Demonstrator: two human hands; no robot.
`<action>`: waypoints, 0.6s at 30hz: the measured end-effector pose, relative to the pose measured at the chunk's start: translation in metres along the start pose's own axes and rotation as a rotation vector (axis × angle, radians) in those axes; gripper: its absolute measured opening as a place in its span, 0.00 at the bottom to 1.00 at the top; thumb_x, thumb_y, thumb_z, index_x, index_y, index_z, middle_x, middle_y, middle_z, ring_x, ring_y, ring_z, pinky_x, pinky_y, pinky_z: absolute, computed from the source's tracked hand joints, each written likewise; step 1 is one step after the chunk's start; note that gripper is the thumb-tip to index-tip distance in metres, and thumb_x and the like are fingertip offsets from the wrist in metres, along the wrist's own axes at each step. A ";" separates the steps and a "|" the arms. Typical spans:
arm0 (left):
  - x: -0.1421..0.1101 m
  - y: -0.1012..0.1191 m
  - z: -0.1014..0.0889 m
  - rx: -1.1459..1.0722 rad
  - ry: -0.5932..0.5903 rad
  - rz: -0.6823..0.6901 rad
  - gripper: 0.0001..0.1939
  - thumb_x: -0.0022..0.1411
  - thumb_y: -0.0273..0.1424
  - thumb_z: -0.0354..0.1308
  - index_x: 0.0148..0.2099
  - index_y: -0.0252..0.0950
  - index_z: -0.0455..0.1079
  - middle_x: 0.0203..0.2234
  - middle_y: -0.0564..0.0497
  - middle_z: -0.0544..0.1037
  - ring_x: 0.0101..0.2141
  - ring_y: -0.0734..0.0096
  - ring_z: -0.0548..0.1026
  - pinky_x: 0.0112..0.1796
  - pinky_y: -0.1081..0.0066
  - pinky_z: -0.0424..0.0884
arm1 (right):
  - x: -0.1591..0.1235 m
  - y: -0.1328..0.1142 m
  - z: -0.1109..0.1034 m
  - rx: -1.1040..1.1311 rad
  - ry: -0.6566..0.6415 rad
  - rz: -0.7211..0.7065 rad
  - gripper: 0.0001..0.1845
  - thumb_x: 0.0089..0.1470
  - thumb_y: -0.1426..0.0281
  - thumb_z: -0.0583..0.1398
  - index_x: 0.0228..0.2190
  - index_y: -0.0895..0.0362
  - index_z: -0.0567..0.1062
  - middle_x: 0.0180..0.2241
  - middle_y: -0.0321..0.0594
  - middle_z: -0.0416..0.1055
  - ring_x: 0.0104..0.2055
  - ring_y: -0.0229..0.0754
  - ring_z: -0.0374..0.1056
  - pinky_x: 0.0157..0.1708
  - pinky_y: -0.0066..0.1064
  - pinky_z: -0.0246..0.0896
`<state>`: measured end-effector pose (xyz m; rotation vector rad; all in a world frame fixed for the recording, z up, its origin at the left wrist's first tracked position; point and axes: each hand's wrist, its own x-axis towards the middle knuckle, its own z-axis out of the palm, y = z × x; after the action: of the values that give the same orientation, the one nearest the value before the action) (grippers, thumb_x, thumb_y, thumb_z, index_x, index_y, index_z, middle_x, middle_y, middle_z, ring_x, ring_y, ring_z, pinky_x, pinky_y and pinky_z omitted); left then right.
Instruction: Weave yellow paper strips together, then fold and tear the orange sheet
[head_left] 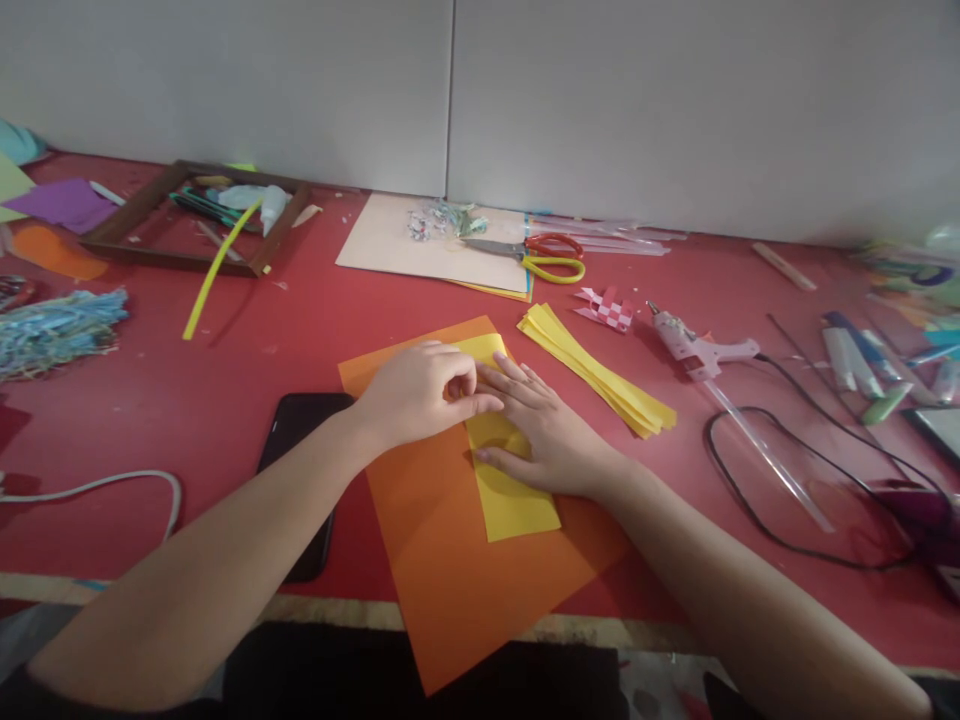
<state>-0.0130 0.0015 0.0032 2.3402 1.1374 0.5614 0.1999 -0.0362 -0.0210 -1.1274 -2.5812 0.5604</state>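
Note:
A yellow paper strip (517, 505) lies on a large orange sheet (442, 590), which hangs past the table's front edge. My right hand (551, 430) rests flat on the yellow strip, fingers spread, thumb apart. Over the strip's left side is my left hand (420, 395), its fingers curled in and the thumb stretched toward the right hand's fingers. Whatever those curled fingers hold, if anything, is hidden. Under the left forearm, a black phone (304, 425) shows in part. Just right of the orange sheet sits a fanned stack of yellow strips (600, 370).
Behind lie scissors (555, 262) on pale paper sheets (382, 240). A pink glue gun (701, 350) with a black cord rests at right, near a woven pink paper piece (607, 308). A wooden frame (142, 205) holding tools stands back left. A white cable (127, 477) crosses the left side.

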 end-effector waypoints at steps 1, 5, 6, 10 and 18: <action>0.000 -0.001 0.001 0.011 -0.017 0.022 0.19 0.61 0.47 0.61 0.29 0.38 0.64 0.27 0.52 0.73 0.32 0.67 0.71 0.34 0.67 0.64 | 0.000 0.000 0.000 -0.003 0.001 0.000 0.40 0.58 0.55 0.60 0.67 0.54 0.57 0.69 0.47 0.52 0.73 0.56 0.37 0.68 0.58 0.43; -0.003 -0.007 0.006 0.074 0.064 0.057 0.33 0.46 0.51 0.71 0.45 0.39 0.60 0.44 0.45 0.71 0.46 0.55 0.70 0.43 0.60 0.68 | 0.001 -0.001 0.000 -0.027 -0.006 0.002 0.40 0.59 0.53 0.58 0.66 0.60 0.59 0.69 0.52 0.53 0.73 0.58 0.38 0.68 0.58 0.43; -0.004 -0.008 0.008 0.097 0.090 0.076 0.39 0.42 0.51 0.73 0.48 0.39 0.58 0.47 0.43 0.69 0.50 0.51 0.69 0.47 0.57 0.68 | 0.001 -0.001 0.000 -0.031 -0.010 0.002 0.40 0.59 0.53 0.58 0.66 0.61 0.59 0.69 0.52 0.53 0.73 0.58 0.38 0.68 0.58 0.43; -0.007 -0.015 0.014 0.132 0.056 0.098 0.46 0.41 0.52 0.74 0.53 0.41 0.51 0.53 0.39 0.63 0.55 0.45 0.64 0.55 0.49 0.63 | 0.000 -0.001 0.000 -0.024 -0.008 0.004 0.41 0.59 0.53 0.58 0.66 0.58 0.58 0.69 0.51 0.51 0.73 0.58 0.39 0.68 0.58 0.42; -0.004 -0.027 0.018 0.137 0.062 -0.041 0.37 0.50 0.47 0.70 0.51 0.40 0.52 0.50 0.42 0.66 0.51 0.48 0.66 0.52 0.50 0.65 | 0.001 -0.001 0.000 -0.024 0.002 0.001 0.40 0.58 0.53 0.59 0.66 0.56 0.60 0.69 0.49 0.53 0.73 0.57 0.40 0.69 0.57 0.42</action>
<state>-0.0221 0.0087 -0.0271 2.4237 1.2861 0.5614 0.1987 -0.0358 -0.0206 -1.1368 -2.5930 0.5296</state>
